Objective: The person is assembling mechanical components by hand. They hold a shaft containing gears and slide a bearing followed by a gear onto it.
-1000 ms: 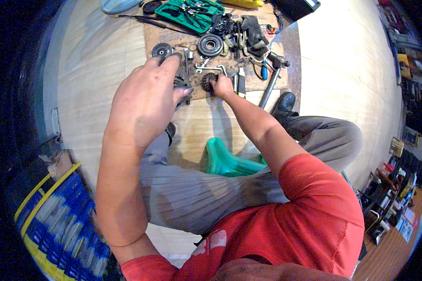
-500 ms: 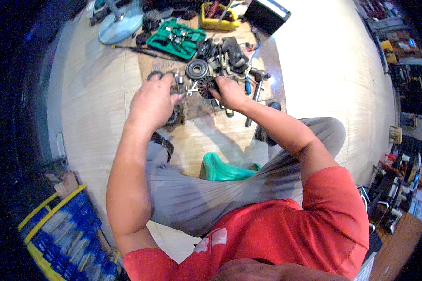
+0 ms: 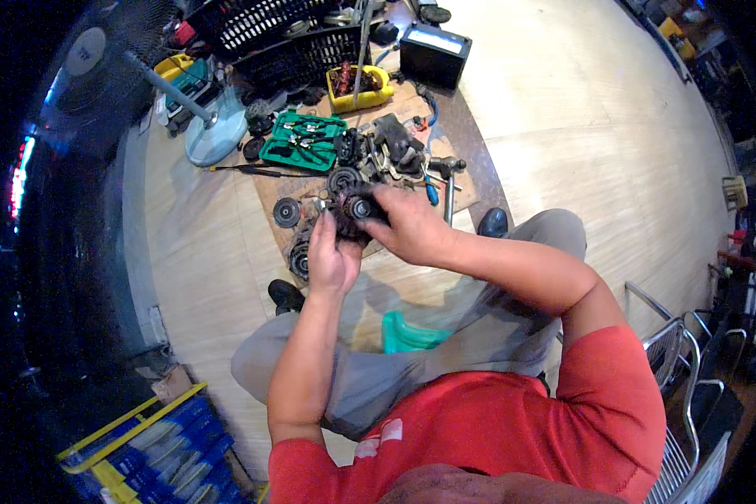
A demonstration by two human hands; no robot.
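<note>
My right hand (image 3: 413, 225) is closed around the upper right of a dark round rotor (image 3: 359, 207) with a ringed shaft end facing up. From below, my left hand (image 3: 336, 259) presses against the rotor's near side, fingers pointing away from me. Left of the hands a black pulley-like disc (image 3: 286, 212) lies on the board. Just beyond the rotor sits a grooved dark ring (image 3: 342, 179). Partly hidden beside my left hand is another round dark part (image 3: 299, 259).
On the stained board (image 3: 269, 191) lie an open green tool case (image 3: 298, 153), a hammer (image 3: 450, 172) and a blue-handled screwdriver (image 3: 432, 193). Farther off stand a yellow container (image 3: 363, 102), a black box (image 3: 433, 57) and a fan base (image 3: 216, 134). A green stool (image 3: 412, 334) shows between my legs.
My left hand has left the black disc at the left and come right to the rotor. My right hand has brought the rotor closer and to the left. The view has shifted too.
</note>
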